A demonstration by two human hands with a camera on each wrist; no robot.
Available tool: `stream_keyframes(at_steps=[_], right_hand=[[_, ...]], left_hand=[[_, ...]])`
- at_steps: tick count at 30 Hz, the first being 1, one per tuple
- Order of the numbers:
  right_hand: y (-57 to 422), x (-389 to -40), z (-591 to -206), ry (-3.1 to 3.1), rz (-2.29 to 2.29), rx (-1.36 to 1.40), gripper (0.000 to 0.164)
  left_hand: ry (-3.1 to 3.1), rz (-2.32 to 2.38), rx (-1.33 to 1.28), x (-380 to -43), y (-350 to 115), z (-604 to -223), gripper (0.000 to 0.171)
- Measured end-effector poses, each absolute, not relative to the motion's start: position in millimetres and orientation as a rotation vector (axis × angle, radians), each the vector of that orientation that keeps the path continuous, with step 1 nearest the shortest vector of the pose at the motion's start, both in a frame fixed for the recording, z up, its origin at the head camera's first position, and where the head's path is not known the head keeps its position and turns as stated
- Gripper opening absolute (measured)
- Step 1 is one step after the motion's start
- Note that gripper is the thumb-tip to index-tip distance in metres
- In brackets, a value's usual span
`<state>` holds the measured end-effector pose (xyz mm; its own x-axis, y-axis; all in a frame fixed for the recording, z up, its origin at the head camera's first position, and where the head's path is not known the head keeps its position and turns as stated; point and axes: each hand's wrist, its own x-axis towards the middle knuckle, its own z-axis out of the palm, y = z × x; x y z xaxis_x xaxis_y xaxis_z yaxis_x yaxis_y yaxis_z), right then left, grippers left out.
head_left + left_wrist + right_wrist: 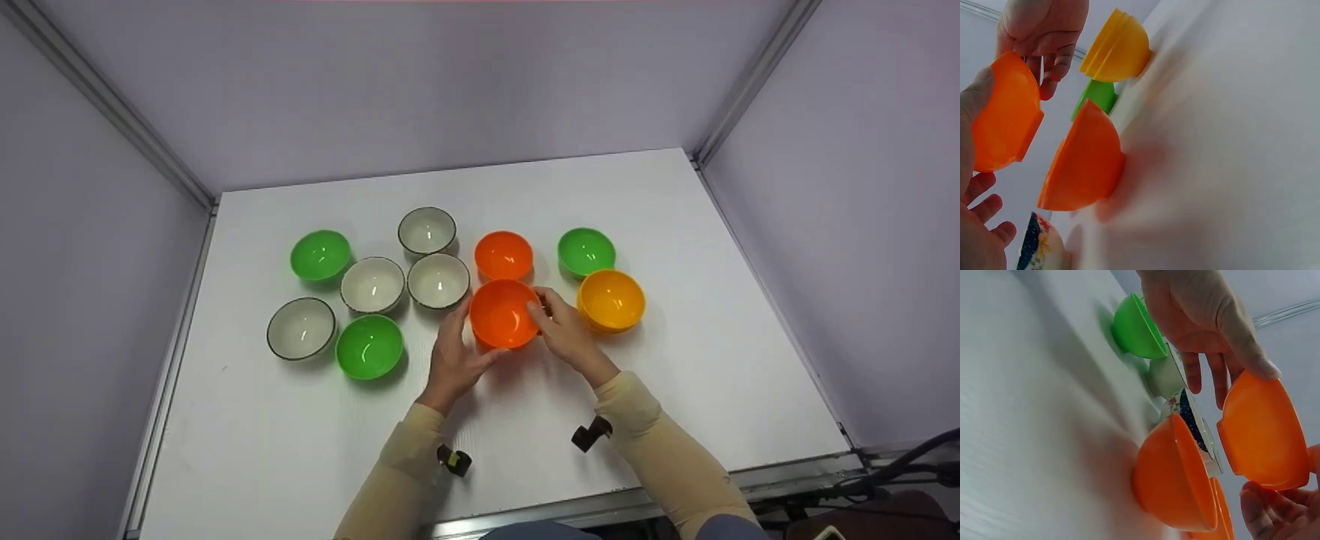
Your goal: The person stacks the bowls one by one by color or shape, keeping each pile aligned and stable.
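Observation:
Both hands hold an orange bowl (504, 313) between them, raised off the table. My left hand (456, 360) grips its left and near side; in the right wrist view that hand's thumb lies at the rim. On the opposite side my right hand (568, 330) grips it with the thumb over the rim. In the left wrist view the held orange bowl (1010, 115) tilts, apart from another orange bowl (1086, 160) on the table, which the head view mostly hides. Just behind stands a further orange bowl (503, 256).
Left of the hands stand several white dark-rimmed bowls (439, 281), a near green bowl (370, 347) and a far green bowl (321, 256). To the right are a yellow stack of bowls (611, 301) and a green bowl (586, 252). Walls enclose the white table (285, 442).

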<state>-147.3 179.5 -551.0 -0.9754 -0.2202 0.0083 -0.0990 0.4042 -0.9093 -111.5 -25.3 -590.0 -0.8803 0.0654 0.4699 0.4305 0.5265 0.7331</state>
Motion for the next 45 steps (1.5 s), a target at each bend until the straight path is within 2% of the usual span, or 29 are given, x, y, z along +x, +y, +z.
stream_keyframes(at_steps=[15,26,37,45], right_hand=[[185.4,-150.3,-591.9,2.511,-1.638,-0.563,0.072],[190.7,-146.0,-589.1,2.388,-1.609,-0.581,0.091],[194.6,-152.6,-599.2,2.372,-1.583,-0.507,0.099],[201.4,-162.1,-637.8,2.39,-1.602,-0.453,0.098]], left_hand=[[-2.434,-1.353,-0.333,-121.5,-23.8,-611.0,0.097],[-2.535,-1.415,-0.277,-125.6,-22.5,-621.5,0.101],[-2.536,-1.425,-0.298,-128.4,-20.1,-628.3,0.099],[-2.593,-1.468,-0.282,-128.4,-18.4,-634.7,0.102]])
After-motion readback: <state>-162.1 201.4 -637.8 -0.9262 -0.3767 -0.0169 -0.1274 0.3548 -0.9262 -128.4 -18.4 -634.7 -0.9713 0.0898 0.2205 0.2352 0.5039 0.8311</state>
